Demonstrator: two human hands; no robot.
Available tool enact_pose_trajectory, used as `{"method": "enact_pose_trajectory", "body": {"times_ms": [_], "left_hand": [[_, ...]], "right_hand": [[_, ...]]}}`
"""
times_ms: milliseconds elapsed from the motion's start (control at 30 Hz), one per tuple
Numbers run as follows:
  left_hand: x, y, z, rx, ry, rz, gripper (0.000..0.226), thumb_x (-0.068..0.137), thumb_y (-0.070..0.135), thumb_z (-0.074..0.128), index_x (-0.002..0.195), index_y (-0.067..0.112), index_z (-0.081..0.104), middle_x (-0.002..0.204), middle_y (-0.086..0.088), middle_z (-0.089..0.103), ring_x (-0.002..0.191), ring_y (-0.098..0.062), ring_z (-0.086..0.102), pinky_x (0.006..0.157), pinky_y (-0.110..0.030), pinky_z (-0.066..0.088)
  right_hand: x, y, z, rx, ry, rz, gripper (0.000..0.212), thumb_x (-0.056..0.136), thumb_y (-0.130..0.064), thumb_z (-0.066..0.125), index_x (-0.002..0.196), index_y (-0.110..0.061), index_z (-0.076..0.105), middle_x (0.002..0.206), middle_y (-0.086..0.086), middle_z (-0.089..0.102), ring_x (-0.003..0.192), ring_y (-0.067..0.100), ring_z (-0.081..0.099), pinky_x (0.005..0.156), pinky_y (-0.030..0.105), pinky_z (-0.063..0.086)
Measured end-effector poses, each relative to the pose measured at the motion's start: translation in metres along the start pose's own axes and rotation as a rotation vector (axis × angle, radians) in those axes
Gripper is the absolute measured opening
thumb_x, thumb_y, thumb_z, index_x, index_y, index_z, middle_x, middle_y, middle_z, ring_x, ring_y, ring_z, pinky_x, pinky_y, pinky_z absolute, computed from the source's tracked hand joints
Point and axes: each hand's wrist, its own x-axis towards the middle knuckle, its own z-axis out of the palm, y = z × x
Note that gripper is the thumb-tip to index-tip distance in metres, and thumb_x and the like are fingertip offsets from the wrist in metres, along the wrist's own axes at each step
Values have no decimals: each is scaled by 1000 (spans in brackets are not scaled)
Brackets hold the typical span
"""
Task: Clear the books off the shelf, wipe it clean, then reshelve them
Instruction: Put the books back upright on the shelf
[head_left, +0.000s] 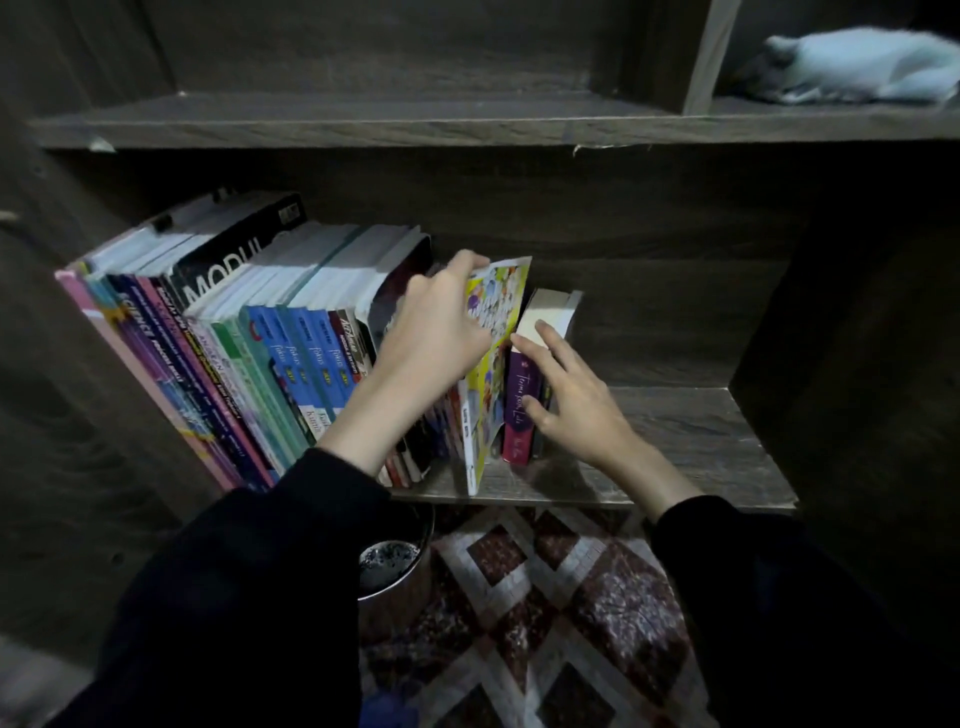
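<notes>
Above and to the right of the yellow book (493, 364), a pale blue cloth (857, 65) lay bunched on the upper board. Straight below the yellow book, under the shelf (675, 431) edge, a dark metal pot (395, 571) stood on a patterned rug (571, 597). To its left, a row of books (234, 338) leaned on the shelf, a black one marked MODUL (228, 260) among them.

Your left wrist covered the spines just left of the yellow book, and the dim light left most titles unreadable. Something thin and dark stood on the far side of the purple book (519, 410); you could not tell what.

Your left hand (441, 322) had its fingers curled over the top edge of the yellow book, gripping it as it stood tilted at the shelf front. Your right hand (566, 395) lay spread and nearly flat on the purple book, just right of the yellow one, with the fingertips on its page edge and the thumb against its spine.
</notes>
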Motion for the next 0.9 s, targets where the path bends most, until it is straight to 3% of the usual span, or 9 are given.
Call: {"method": "enact_pose_trajectory", "body": {"times_ms": [67,233,367,533,600,667,733,800,900], "left_hand": [[5,2,18,-23,12,13,57,87,1,54,137,24,41,96,-3,50,60,-16,52,48,-25,39],[4,-15,71,-36,15,9,61,89,-3,51,143,19,34,76,-7,60,60,-22,59,48,-29,45],[-9,-29,100,-3,-22,9,66,92,1,50,147,23,21,82,-12,66,68,-28,65,64,-45,57],[-16,-36,99,26,-61,-23,75,95,8,49,151,32,4,79,-9,65,60,-23,62,60,-43,57],[-39,-31,100,-184,14,-114,82,94,9,53,151,35,-1,109,-3,62,69,-16,64,63,-36,58],[-71,-30,114,-411,95,-306,84,92,6,54,152,33,1,140,-1,43,104,-20,61,86,-42,54],[-90,-34,136,-580,-24,-559,82,91,2,49,153,28,2,153,-6,30,131,-27,43,105,-46,40],[-89,-39,154,-775,-155,-746,81,90,2,43,153,27,-2,154,-4,26,135,-29,36,109,-42,36],[-78,-37,166,-952,-167,-802,91,71,15,46,153,15,6,141,-12,45,118,-28,48,101,-36,39]], "right_hand": [[1,-1,1,6,3,-1,72,92,-22,57,150,-39,18,161,-8,3,148,26,10,115,49,26],[1,-6,3,16,19,-3,73,90,-19,56,150,-38,19,161,-7,4,147,29,11,115,46,25],[1,-6,2,19,16,13,73,90,-19,55,150,-38,18,161,-8,4,147,30,10,116,49,25],[1,-5,-1,28,-11,18,75,89,-16,54,149,-41,17,161,-10,3,148,28,10,115,49,27],[1,-4,0,31,-5,21,77,87,-15,54,149,-41,18,161,-11,3,148,27,11,115,49,27],[1,-5,1,39,-5,26,78,86,-13,55,149,-42,18,161,-11,2,148,27,10,115,50,27],[1,-6,1,46,-9,31,79,86,-12,55,149,-42,17,160,-11,1,148,27,10,115,51,26],[0,-8,-1,46,-15,35,79,87,-10,55,149,-41,17,160,-11,1,148,27,9,115,52,26],[-1,-8,0,57,-16,42,79,87,-9,55,149,-41,17,160,-12,0,148,26,9,115,52,26]]}}
